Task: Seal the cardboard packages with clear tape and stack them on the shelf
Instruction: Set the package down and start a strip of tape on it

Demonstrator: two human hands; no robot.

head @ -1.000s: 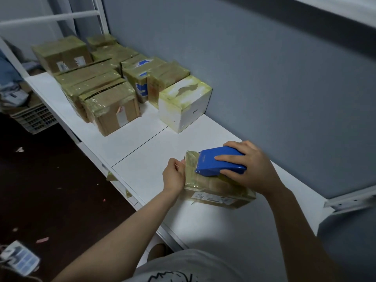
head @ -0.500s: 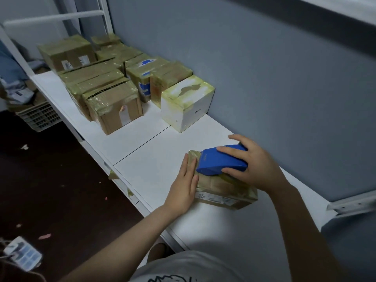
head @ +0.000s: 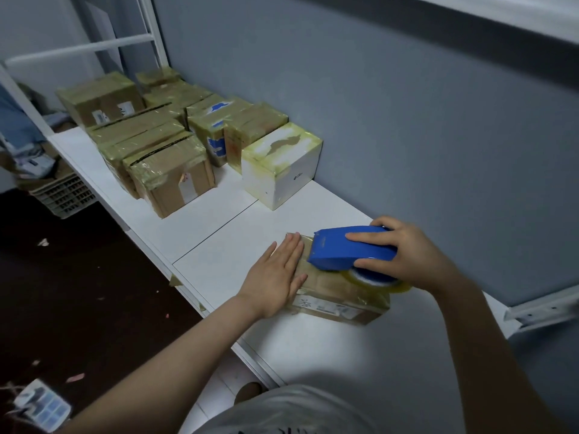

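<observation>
Taping a cardboard package (head: pixel 338 294) on the white shelf (head: pixel 219 227).
I am watching from the left: sealed packages (head: pixel 163 164) are standing grouped at the far end, with a white box (head: pixel 282 173) just beside them. The left hand (head: pixel 275 277) is pressing flat, fingers straight, on the package's left end. The right hand (head: pixel 416 255) is gripping the blue tape dispenser (head: pixel 351 249), which is resting on the package top.

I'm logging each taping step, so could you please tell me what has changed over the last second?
The left hand let go of its pinch at the package's left end and now lies flat on it, fingers straight. The tape dispenser has shifted slightly toward the package's right end. The right hand still grips the dispenser; the package and the taped boxes on the shelf stayed put.
</observation>
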